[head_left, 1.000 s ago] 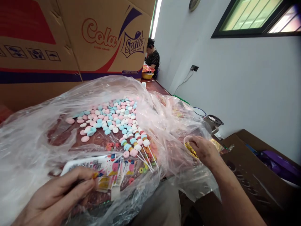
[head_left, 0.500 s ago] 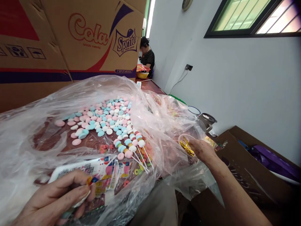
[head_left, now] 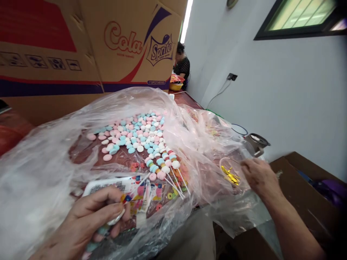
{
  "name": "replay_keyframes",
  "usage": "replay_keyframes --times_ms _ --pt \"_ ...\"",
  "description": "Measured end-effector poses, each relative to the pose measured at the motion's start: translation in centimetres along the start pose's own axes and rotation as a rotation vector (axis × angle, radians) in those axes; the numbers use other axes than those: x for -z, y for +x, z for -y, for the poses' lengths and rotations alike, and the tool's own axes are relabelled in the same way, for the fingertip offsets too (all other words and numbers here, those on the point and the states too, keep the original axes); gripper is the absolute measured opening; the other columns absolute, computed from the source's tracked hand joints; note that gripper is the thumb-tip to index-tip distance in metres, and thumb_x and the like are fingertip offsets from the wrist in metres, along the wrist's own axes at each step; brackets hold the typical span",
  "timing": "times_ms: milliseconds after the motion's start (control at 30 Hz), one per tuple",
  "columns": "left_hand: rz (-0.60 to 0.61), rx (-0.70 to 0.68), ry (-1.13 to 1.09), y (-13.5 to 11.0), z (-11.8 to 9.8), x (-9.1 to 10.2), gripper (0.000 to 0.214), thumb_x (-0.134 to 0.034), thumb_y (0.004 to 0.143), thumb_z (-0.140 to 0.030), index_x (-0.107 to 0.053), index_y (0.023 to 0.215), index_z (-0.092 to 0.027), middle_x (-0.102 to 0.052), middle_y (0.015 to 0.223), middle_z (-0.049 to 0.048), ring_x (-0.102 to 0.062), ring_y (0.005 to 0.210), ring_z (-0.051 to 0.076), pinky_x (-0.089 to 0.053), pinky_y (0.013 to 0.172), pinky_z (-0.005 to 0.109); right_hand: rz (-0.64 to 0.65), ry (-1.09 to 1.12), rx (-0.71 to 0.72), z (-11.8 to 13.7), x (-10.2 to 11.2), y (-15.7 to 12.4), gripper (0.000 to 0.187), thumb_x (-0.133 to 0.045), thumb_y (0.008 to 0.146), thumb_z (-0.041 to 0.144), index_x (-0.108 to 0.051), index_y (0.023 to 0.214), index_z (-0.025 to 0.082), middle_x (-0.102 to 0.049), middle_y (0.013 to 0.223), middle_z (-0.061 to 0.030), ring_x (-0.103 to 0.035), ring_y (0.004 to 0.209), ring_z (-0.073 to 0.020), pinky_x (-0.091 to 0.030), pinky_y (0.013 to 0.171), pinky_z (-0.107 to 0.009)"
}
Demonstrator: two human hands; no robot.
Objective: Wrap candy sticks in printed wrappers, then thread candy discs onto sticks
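Observation:
My left hand (head_left: 94, 216) is closed, thumb and finger pinching the gathered neck of a printed plastic candy bag (head_left: 126, 198). Pink and blue candies (head_left: 93, 245) show below the fingers, partly hidden by them. Over on the right, my right hand (head_left: 256, 177) has its fingers curled together beside a small bundle of gold twist ties (head_left: 230, 176); whatever it pinches is too small or blurred to make out. Flat printed bags (head_left: 141, 191) lie in a white tray (head_left: 88, 188) by my left hand. Several candy skewers (head_left: 165, 164) on white sticks lie on the plastic sheet.
Loose pink, blue and white candies (head_left: 132, 135) are heaped on clear plastic sheeting (head_left: 187, 133) over the table. Small gummy rings (head_left: 170, 196) lie near the sticks. A large cardboard carton (head_left: 121, 72) stands behind, a grey mug (head_left: 256, 142) at right. Another person (head_left: 183, 66) sits farther back.
My right hand has drawn away from the gold twist ties, to their right. The left hand keeps its pinch on the bag. The whole view has shifted, putting things farther right.

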State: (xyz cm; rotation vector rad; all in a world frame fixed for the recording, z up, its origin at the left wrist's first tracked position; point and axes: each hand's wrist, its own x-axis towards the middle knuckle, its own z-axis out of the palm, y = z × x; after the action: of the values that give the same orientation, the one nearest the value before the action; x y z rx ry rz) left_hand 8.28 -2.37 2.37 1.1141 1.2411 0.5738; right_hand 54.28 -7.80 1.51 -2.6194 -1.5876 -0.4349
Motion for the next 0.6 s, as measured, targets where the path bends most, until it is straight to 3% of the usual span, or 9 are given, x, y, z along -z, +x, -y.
replay_keyframes --times_ms 100,167,233,333,400,500,600 --pt "0.006 -0.006 -0.093 -0.2 -0.6 -0.9 0.026 -0.072 0.072 -0.043 -0.066 0.066 -0.018 -0.060 0.045 -0.0008 -0.030 0.036 0.004 -0.018 0.031 0.009 -0.344 0.298 -0.029 1.8 0.8 -0.6 0.029 -0.045 0.092 0.031 -0.070 0.093 0.017 -0.067 0.091 -0.0131 -0.062 0.087 -0.0269 -0.046 0.074 -0.037" --pt "0.056 -0.052 -0.193 0.1 -0.5 -1.6 0.024 -0.071 0.074 -0.039 -0.064 0.067 -0.017 -0.065 0.050 0.0015 -0.033 0.035 0.004 -0.022 0.031 0.009 -0.401 0.625 0.013 5.5 1.8 -1.7 0.026 -0.051 0.091 0.036 -0.070 0.097 0.019 -0.069 0.084 -0.0080 -0.063 0.077 -0.0220 -0.048 0.069 -0.033" --pt "0.144 -0.084 -0.307 0.6 -0.1 -2.4 0.024 -0.073 0.074 -0.037 -0.061 0.067 -0.017 -0.071 0.060 0.0044 -0.041 0.034 0.004 -0.026 0.030 0.010 -0.265 0.903 0.137 10.8 2.8 -3.3 0.019 -0.058 0.089 0.035 -0.071 0.093 0.021 -0.067 0.070 -0.0016 -0.060 0.061 -0.0170 -0.047 0.059 -0.028" --pt "0.253 -0.093 -0.449 1.2 0.2 -3.8 0.025 -0.075 0.072 -0.034 -0.058 0.069 -0.016 -0.074 0.067 0.0066 -0.054 0.037 0.008 -0.028 0.029 0.010 -0.074 1.218 0.427 19.1 3.6 -6.0 0.016 -0.056 0.090 0.025 -0.071 0.086 0.021 -0.071 0.079 -0.0011 -0.065 0.070 -0.0150 -0.050 0.066 -0.025" --pt "0.256 -0.091 -0.498 1.5 0.3 -4.3 0.023 -0.073 0.074 -0.033 -0.058 0.071 -0.016 -0.074 0.066 0.0066 -0.057 0.038 0.008 -0.028 0.028 0.009 0.002 1.336 0.540 22.9 3.5 -7.4 0.018 -0.053 0.089 0.019 -0.069 0.080 0.021 -0.067 0.072 0.0009 -0.061 0.066 -0.0124 -0.048 0.063 -0.022" --pt "0.199 -0.091 -0.546 1.8 0.3 -4.2 0.022 -0.072 0.075 -0.032 -0.057 0.073 -0.015 -0.073 0.064 0.0054 -0.057 0.037 0.007 -0.030 0.029 0.009 0.090 1.402 0.590 25.2 3.1 -8.2 0.021 -0.052 0.088 0.013 -0.063 0.072 0.020 -0.058 0.063 0.0034 -0.056 0.062 -0.0105 -0.045 0.062 -0.021" --pt "0.142 -0.101 -0.549 1.9 0.4 -3.9 0.021 -0.072 0.076 -0.032 -0.058 0.080 -0.016 -0.072 0.063 0.0025 -0.057 0.038 0.007 -0.030 0.030 0.009 0.165 1.415 0.618 25.3 2.9 -7.9 0.020 -0.054 0.089 0.012 -0.064 0.074 0.019 -0.057 0.063 0.0039 -0.055 0.062 -0.0101 -0.045 0.064 -0.021"
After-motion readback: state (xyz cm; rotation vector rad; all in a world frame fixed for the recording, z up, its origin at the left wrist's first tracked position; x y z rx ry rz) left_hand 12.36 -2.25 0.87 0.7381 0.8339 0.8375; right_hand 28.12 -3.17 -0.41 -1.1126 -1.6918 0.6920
